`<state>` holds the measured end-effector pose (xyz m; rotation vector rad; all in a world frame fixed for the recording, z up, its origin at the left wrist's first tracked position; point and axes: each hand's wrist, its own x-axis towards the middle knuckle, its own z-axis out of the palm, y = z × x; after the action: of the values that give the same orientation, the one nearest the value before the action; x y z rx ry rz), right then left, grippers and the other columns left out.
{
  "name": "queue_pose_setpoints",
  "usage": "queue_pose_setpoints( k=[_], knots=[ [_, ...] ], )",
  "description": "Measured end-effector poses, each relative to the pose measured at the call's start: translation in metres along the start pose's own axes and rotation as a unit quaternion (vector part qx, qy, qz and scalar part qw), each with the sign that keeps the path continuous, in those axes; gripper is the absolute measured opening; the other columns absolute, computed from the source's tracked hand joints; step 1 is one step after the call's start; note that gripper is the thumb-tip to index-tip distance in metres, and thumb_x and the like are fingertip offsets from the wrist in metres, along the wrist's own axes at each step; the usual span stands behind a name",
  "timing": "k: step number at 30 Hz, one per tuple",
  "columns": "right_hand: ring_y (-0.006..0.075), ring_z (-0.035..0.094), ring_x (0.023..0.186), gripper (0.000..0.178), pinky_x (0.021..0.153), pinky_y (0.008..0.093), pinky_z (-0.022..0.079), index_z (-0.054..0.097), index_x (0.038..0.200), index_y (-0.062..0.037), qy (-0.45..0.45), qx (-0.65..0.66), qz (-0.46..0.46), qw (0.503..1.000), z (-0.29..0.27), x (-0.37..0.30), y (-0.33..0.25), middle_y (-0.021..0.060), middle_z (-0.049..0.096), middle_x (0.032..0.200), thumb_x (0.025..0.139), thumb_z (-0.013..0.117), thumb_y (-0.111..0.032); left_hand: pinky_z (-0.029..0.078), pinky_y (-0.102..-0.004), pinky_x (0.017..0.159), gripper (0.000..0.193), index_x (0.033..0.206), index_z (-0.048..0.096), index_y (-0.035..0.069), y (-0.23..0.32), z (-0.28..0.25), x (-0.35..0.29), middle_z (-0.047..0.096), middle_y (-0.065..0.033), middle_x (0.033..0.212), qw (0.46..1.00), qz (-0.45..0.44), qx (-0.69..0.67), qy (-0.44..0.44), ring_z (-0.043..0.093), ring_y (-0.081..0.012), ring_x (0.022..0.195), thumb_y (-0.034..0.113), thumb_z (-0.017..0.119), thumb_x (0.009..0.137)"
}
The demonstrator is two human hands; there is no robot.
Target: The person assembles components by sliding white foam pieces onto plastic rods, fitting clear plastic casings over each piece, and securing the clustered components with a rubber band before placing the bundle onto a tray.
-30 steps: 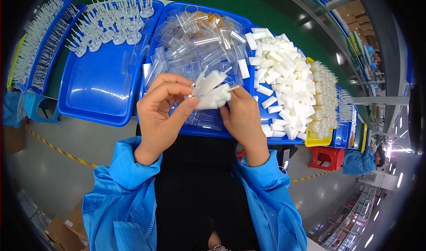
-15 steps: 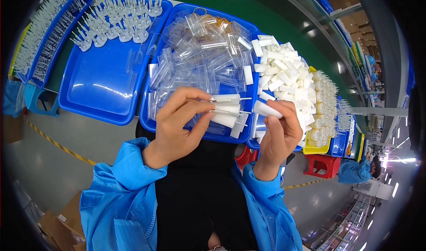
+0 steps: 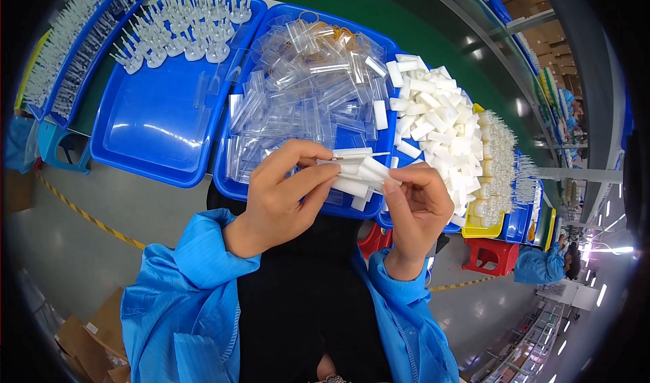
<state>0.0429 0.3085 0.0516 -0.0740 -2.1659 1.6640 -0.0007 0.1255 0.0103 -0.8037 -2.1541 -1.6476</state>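
Observation:
My left hand [image 3: 283, 197] is closed round a small cluster of plastic pieces with thin stems, several of them covered by white foam blocks [image 3: 349, 185]. One thin bare stem [image 3: 380, 154] points out to the right from the top of the cluster. My right hand [image 3: 418, 210] pinches the right end of a white foam block [image 3: 375, 169]. That block touches the cluster, and its left end reaches among the stems. Whether it sits round a stem is hidden. Both hands are above the front of a blue tray [image 3: 223, 163] of clear plastic sleeves [image 3: 277, 122].
Loose white foam blocks [image 3: 440, 116] are heaped in a tray to the right. A blue tray [image 3: 152, 129] at left holds stemmed white parts [image 3: 193, 34] along its far side. More stemmed parts fill yellow and blue trays at far right. A red stool [image 3: 491, 256] stands below.
The foam block in my right hand has moved left and now meets the cluster. My left hand has shifted slightly right and down with its pieces.

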Motion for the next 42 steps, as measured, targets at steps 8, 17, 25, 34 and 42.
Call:
queue_pose_setpoints(
  k=[8,17,25,34,42],
  knots=[
    [0.0145,0.056,0.068,0.015,0.059,0.0248,0.041,0.070,0.087,0.0006,-0.079,-0.127,-0.084,0.985,-0.008,0.008,-0.010,0.0089,0.065,0.077,0.074,0.070,0.006,0.054,-0.0269,0.071,0.020,0.094,0.071,0.000,-0.003,0.000,-0.001,0.062,-0.0126,0.102,0.999,-0.025,-0.027,-0.003,0.064,-0.0202,0.082,-0.007,0.072,0.075],
    [0.0145,0.056,0.068,0.018,0.059,0.0248,0.041,0.071,0.092,-0.0006,-0.076,-0.140,-0.064,0.985,0.002,0.002,-0.009,0.0086,0.067,0.082,0.074,0.071,0.004,0.054,-0.0275,0.072,0.020,0.092,0.070,-0.001,0.002,0.004,-0.003,0.062,-0.0124,0.101,0.999,-0.023,-0.017,-0.022,0.065,-0.0202,0.082,-0.008,0.072,0.074],
    [0.0159,0.060,0.072,0.032,0.063,0.0258,0.042,0.071,0.103,-0.0010,-0.061,-0.143,-0.147,0.977,0.005,0.002,0.008,0.0107,0.070,0.088,0.072,0.077,-0.001,0.054,-0.0282,0.072,0.030,0.100,0.069,0.000,0.008,0.000,0.006,0.062,-0.0123,0.101,0.996,-0.052,-0.070,-0.012,0.065,-0.0205,0.083,-0.010,0.070,0.072],
    [0.0181,0.066,0.079,0.029,0.105,0.0431,0.029,0.070,0.100,-0.0051,-0.055,-0.077,-0.076,0.993,0.007,-0.002,0.003,0.0053,0.072,0.090,0.072,0.077,-0.003,0.054,-0.0288,0.069,0.043,0.113,0.065,0.002,0.005,0.004,0.000,0.059,-0.0108,0.101,0.992,-0.065,-0.107,-0.027,0.063,-0.0193,0.080,-0.011,0.070,0.072],
    [0.0186,0.068,0.085,0.023,0.113,0.0529,0.019,0.070,0.090,-0.0075,-0.170,-0.129,-0.129,0.968,0.001,0.002,-0.001,0.0044,0.073,0.090,0.068,0.074,0.000,0.051,-0.0297,0.077,0.036,0.110,0.060,0.004,0.003,-0.006,0.007,0.046,-0.0103,0.115,0.953,-0.156,-0.210,-0.156,0.058,-0.0197,0.094,-0.008,0.057,0.076]
  ],
)
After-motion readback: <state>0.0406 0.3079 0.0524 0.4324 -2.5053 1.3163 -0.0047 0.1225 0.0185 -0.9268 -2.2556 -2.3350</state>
